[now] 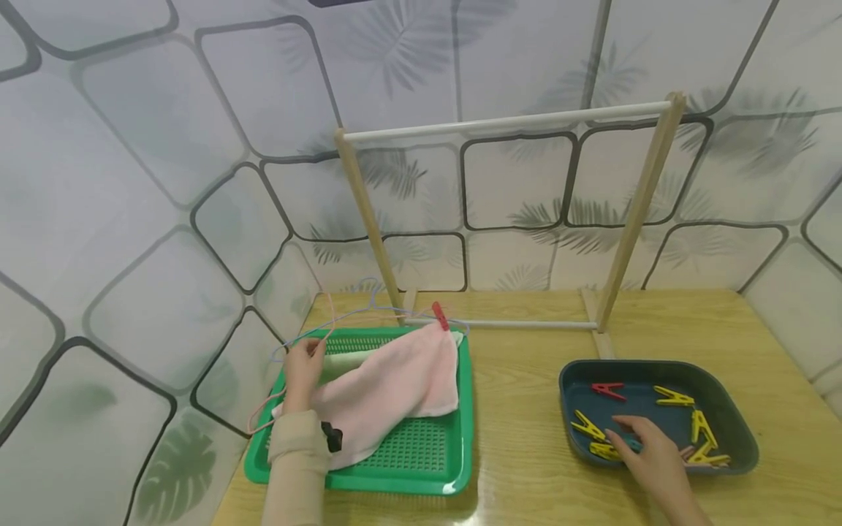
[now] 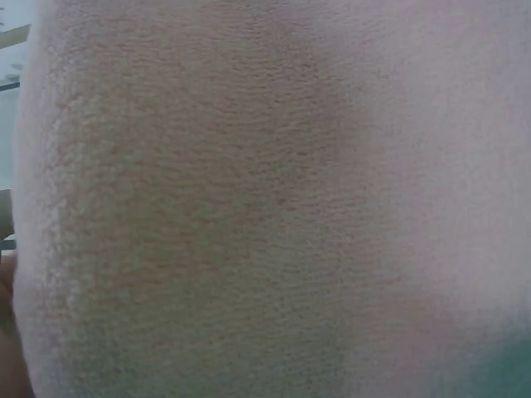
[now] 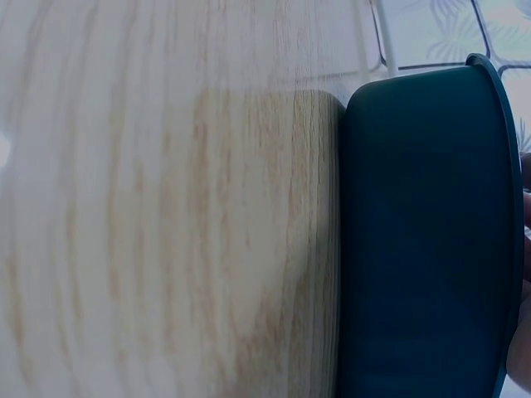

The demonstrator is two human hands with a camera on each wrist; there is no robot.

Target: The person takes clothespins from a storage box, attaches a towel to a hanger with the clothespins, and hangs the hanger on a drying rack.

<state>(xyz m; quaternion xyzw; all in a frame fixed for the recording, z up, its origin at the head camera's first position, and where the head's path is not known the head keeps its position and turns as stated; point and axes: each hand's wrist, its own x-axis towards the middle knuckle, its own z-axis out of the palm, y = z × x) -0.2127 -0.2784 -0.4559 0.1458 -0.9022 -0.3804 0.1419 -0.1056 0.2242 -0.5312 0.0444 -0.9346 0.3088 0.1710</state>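
Note:
My left hand (image 1: 304, 372) pinches a thin pink hanger (image 1: 331, 321) near its hook. Draped from it, a pink towel (image 1: 395, 380) slopes across the green basket (image 1: 463, 438), with a red clothespin (image 1: 441, 316) clipped at its upper right corner. That towel (image 2: 249, 199) fills most of the left wrist view. Over the dark blue basin (image 1: 658, 369), my right hand (image 1: 654, 456) reaches down with thumb and forefinger apart, close to a teal clothespin (image 1: 634, 443). Only the basin's outer wall (image 3: 423, 232) and parts of fingers show in the right wrist view.
A blue hanger (image 1: 373, 299) and a pale green cloth (image 1: 345, 361) lie at the basket's back. Yellow clothespins (image 1: 674, 396) and a red clothespin (image 1: 608, 391) are in the basin. Behind stands a wooden rack with a white top rail (image 1: 506, 123).

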